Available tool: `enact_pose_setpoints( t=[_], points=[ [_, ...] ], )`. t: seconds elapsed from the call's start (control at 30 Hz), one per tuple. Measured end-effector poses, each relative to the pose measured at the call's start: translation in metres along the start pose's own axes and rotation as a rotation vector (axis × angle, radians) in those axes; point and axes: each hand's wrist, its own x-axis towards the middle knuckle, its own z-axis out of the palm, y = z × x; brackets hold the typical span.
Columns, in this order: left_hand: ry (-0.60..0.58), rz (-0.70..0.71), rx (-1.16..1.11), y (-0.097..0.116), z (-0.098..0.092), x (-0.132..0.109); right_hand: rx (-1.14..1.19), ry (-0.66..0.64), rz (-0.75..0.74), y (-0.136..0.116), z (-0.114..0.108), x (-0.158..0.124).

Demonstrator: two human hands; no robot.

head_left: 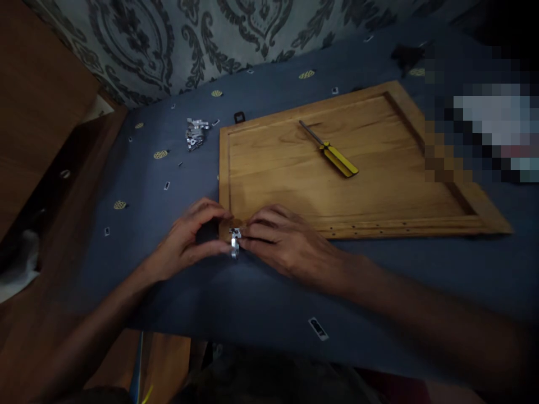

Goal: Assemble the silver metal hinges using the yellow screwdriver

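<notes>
A metal cabinet hinge (234, 242) sits at the near left corner of a wooden cabinet door (273, 174), its arm hanging over the near edge. My right hand (290, 241) has its fingers pressed together against the hinge's right side. On the left, the thumb of my left hand (191, 238) reaches the hinge arm while its fingers curve to the door's corner; thumb and fingers form a loose pinch around the hinge. The hinge's underside and part of my right fingertips are hidden. Across the door panel lies a screwdriver (337, 159) with a yellow and black handle.
A pile of metal hinges (196, 133) lies beyond the door's left end, near a small black piece (240, 116). Blue patterned cloth (147, 252) covers the surface beneath. A patterned wall or fabric (236, 39) rises behind; wooden furniture (46, 101) stands left. A blurred patch hides the upper right.
</notes>
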Motion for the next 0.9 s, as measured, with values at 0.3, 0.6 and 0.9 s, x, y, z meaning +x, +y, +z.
enact_pose_setpoints(
  t=[0.3, 0.6, 0.9],
  points=[
    [0.099, 0.048, 0.144, -0.008, 0.027, -0.017, 0.013, 0.03, 0.004, 0.0, 0.002, 0.0],
    [0.121, 0.054, 0.097, -0.01, 0.029, -0.015, 0.033, 0.054, -0.005, -0.001, -0.002, 0.002],
    [0.136, 0.091, 0.079, -0.01, 0.029, -0.012, 0.044, 0.032, 0.01, -0.001, -0.003, 0.001]
  ],
)
